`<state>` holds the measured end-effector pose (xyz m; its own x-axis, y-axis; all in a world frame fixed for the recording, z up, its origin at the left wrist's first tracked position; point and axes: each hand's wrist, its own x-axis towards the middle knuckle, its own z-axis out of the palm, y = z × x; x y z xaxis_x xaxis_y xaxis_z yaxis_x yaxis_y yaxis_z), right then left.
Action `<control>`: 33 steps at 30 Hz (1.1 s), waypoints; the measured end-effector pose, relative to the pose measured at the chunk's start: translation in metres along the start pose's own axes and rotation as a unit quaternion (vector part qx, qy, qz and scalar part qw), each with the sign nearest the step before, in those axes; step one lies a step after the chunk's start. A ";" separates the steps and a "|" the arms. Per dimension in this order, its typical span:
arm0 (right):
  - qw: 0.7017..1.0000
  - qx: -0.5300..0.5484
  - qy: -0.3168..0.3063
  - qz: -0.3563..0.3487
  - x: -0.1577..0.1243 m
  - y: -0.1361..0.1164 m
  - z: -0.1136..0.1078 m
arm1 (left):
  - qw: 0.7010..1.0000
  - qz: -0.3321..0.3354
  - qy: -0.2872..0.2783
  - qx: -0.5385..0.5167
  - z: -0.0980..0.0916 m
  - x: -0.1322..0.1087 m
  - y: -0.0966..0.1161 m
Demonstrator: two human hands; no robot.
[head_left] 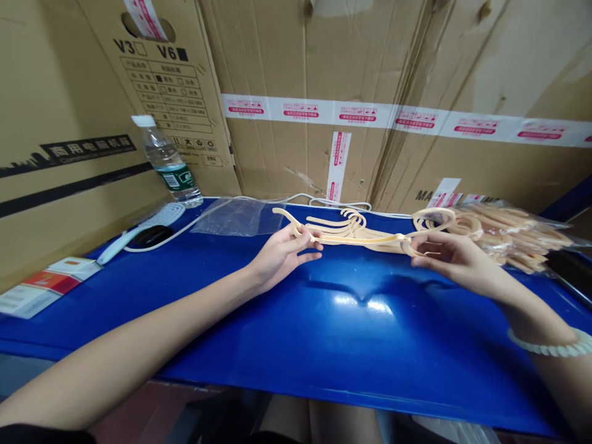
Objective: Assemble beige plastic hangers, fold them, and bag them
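Observation:
A beige plastic clothes hanger (361, 239) is held level above the blue table (296, 333), casting a shadow below it. My left hand (287, 250) is closed on one end, thumb and fingers pinching it. At the other end, near a curved loop, the fingers of my right hand (451, 259) are curled round the hanger. Just behind it lies a small group of similar beige hangers (354, 217), their hooks bunched together. Part of that group is hidden by the held one.
Bagged beige hangers (518, 237) lie at the right. A clear plastic bag (238, 216) is behind my left hand. To the left stand a water bottle (171, 166), a white fly-swatter-like item (161, 214), a black mouse (155, 235) and a small box (49, 285). Cardboard boxes (296, 55) wall the back.

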<state>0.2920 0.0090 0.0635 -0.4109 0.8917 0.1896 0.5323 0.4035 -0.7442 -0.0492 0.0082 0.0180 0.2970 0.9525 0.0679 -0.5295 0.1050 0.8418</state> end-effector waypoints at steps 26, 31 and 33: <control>1.000 -0.010 -0.008 -0.004 -0.001 0.003 0.008 | 0.999 -0.027 0.024 0.022 0.004 -0.003 -0.010; 0.999 0.025 -0.011 0.026 -0.002 -0.005 0.017 | 0.997 0.006 0.059 0.039 0.002 -0.003 -0.011; 0.998 0.042 -0.018 0.034 -0.001 -0.006 0.021 | 0.996 0.013 0.077 0.048 0.002 -0.003 -0.011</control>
<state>0.2736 0.0012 0.0539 -0.4037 0.9077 0.1147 0.4959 0.3225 -0.8062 -0.0428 0.0037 0.0095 0.1559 0.9877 0.0136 -0.4550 0.0596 0.8885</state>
